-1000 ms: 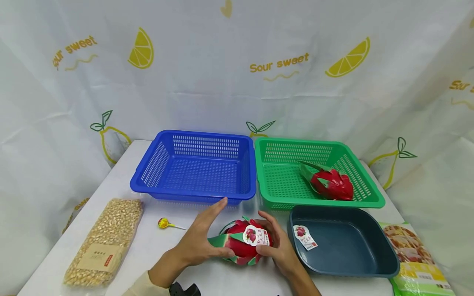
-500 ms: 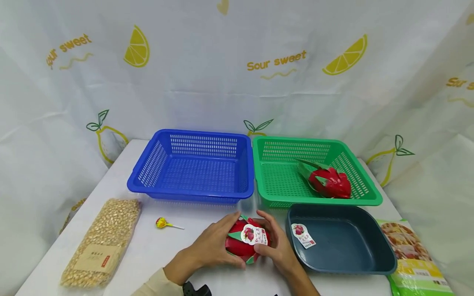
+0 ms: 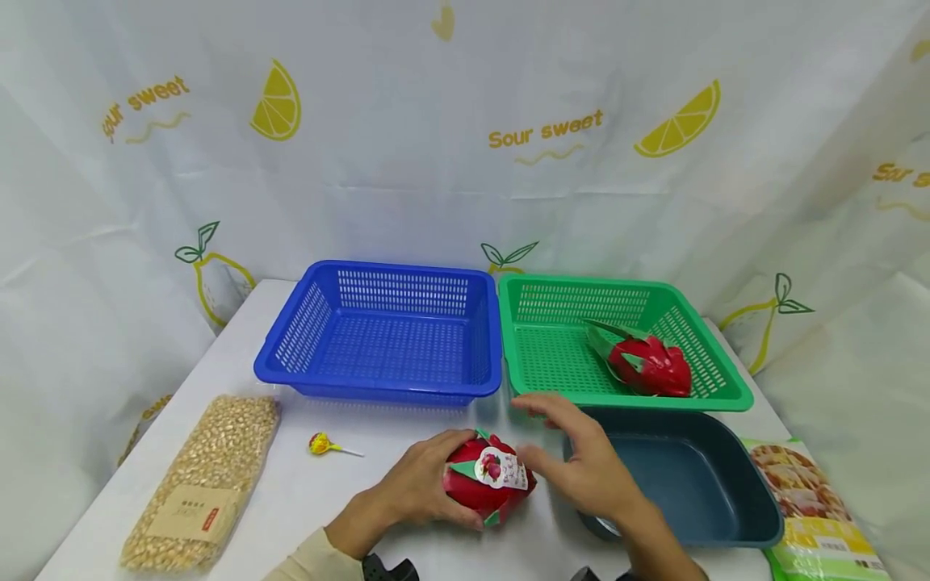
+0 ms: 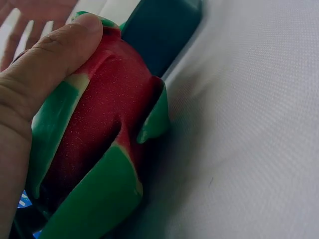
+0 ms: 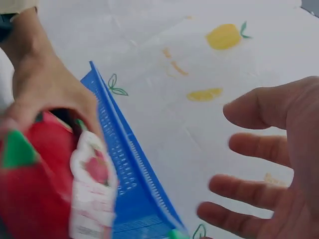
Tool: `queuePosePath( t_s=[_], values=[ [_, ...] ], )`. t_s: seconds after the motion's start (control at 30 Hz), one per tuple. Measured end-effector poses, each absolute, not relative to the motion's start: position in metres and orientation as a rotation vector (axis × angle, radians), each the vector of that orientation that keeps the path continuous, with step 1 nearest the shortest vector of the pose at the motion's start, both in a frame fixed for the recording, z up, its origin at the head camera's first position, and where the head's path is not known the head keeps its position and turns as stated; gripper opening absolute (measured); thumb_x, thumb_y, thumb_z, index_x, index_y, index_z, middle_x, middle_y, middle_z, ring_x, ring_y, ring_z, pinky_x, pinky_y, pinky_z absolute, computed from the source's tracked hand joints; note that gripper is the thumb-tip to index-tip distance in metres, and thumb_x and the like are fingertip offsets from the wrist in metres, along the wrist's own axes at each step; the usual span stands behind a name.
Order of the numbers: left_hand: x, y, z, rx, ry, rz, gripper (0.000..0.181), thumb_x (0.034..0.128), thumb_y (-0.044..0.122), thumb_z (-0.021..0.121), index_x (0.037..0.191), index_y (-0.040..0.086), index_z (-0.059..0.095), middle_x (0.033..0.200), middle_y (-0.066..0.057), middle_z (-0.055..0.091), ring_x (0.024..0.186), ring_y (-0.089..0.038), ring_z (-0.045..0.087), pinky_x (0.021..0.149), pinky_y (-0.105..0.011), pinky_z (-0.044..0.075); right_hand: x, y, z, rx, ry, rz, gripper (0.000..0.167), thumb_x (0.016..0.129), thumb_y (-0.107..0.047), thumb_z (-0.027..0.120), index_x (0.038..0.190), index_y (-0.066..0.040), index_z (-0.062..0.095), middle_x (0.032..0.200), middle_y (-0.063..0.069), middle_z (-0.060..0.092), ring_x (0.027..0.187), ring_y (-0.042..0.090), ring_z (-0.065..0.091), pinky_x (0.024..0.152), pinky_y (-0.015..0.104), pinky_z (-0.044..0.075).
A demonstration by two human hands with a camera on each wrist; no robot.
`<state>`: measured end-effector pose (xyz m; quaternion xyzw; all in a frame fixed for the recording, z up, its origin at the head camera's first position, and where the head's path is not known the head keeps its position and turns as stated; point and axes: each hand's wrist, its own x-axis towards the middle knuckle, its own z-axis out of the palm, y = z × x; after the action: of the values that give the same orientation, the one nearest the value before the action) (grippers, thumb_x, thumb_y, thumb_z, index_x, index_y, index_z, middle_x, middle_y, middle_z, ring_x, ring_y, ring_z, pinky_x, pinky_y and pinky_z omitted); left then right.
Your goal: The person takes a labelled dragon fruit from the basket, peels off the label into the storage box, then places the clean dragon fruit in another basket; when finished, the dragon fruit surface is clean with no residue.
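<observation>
A red dragon fruit (image 3: pixel 468 484) with green scales and a white sticker lies on the table in front of the two baskets. My left hand (image 3: pixel 429 480) grips it from the left, thumb on the near side and fingers over the far side. In the left wrist view the thumb presses on the dragon fruit (image 4: pixel 109 94). Apart from the fruit, to its right, my right hand (image 3: pixel 581 460) is held with fingers spread and nothing in it. The right wrist view shows the right hand (image 5: pixel 269 164) with a gap to the fruit (image 5: pixel 40 184).
Behind stand a blue basket (image 3: pixel 378 391) and a green basket (image 3: pixel 632 401) holding another dragon fruit (image 3: pixel 650 363). A dark blue basin (image 3: pixel 697 476) sits at right, beside a green-and-yellow food packet (image 3: pixel 821 516). At left lie a lollipop (image 3: pixel 320 443) and a bag of kernels (image 3: pixel 211 476).
My left hand has moved right from the fruit's leafy end and closed round its body. My right hand has let go of the fruit and drawn away to the right.
</observation>
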<state>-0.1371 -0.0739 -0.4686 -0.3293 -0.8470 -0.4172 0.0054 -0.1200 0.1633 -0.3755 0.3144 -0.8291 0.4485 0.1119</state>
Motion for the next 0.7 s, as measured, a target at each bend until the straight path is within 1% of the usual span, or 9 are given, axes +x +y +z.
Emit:
queuePosePath(
  t_s=[0.13,0.2,0.33,0.43,0.47,0.57,0.7],
  values=[
    [-0.136,-0.073,-0.471,-1.014,-2.666,-1.288,0.098,0.057,0.052,0.09,0.135,0.008,0.051,0.123,0.002,0.058,0.106,-0.011,0.057,0.088,-0.03,0.049,-0.143,0.169,-0.357,1.159,-2.608,1.486,0.028,0.091,-0.009,0.066,0.118,-0.014,0.065,0.114,-0.001,0.063,0.097,0.02,0.06,0.077,0.037,0.053],
    [-0.135,-0.071,-0.472,-1.013,-2.671,-1.279,0.098,0.0569,0.053,0.09,0.135,0.008,0.05,0.122,0.002,0.058,0.105,-0.011,0.057,0.087,-0.03,0.049,-0.154,0.169,-0.354,1.272,-2.685,1.613,0.023,0.093,-0.009,0.063,0.115,-0.011,0.067,0.11,0.004,0.065,0.091,0.022,0.062,0.075,0.037,0.054],
    [-0.134,-0.07,-0.473,-1.014,-2.686,-1.298,0.097,0.0585,0.055,0.088,0.135,0.01,0.049,0.122,0.002,0.058,0.104,-0.01,0.057,0.086,-0.028,0.05,-0.175,0.163,-0.354,1.481,-2.76,1.728,0.021,0.092,-0.006,0.063,0.112,-0.003,0.068,0.097,0.014,0.068,0.076,0.023,0.064,0.063,0.036,0.055],
    [-0.134,-0.07,-0.473,-1.014,-2.684,-1.316,0.1,0.0585,0.055,0.088,0.139,0.012,0.047,0.122,0.004,0.057,0.103,-0.009,0.056,0.085,-0.028,0.049,-0.186,0.157,-0.357,1.594,-2.813,1.659,0.022,0.09,-0.007,0.066,0.111,-0.002,0.069,0.094,0.013,0.068,0.069,0.02,0.062,0.055,0.032,0.053],
    [-0.135,-0.071,-0.472,-1.018,-2.677,-1.314,0.101,0.0582,0.055,0.088,0.14,0.013,0.046,0.122,0.004,0.057,0.104,-0.008,0.056,0.086,-0.028,0.049,-0.189,0.155,-0.359,1.617,-2.842,1.62,0.023,0.089,-0.008,0.066,0.111,-0.003,0.07,0.094,0.012,0.068,0.069,0.018,0.062,0.055,0.031,0.053],
    [-0.136,-0.072,-0.471,-1.031,-2.663,-1.315,0.1,0.0585,0.054,0.088,0.14,0.014,0.046,0.121,0.006,0.057,0.103,-0.007,0.056,0.086,-0.027,0.049,-0.195,0.147,-0.362,1.709,-2.919,1.449,0.021,0.089,-0.01,0.068,0.109,-0.007,0.072,0.1,0.005,0.068,0.074,0.013,0.061,0.061,0.029,0.054],
    [-0.138,-0.074,-0.468,-1.041,-2.661,-1.284,0.094,0.0588,0.054,0.088,0.136,0.016,0.049,0.118,0.009,0.057,0.101,-0.005,0.056,0.084,-0.026,0.049,-0.201,0.137,-0.364,1.855,-2.933,1.252,0.02,0.086,-0.004,0.068,0.105,-0.006,0.073,0.098,0.002,0.068,0.078,0.01,0.059,0.067,0.028,0.054]
  ],
)
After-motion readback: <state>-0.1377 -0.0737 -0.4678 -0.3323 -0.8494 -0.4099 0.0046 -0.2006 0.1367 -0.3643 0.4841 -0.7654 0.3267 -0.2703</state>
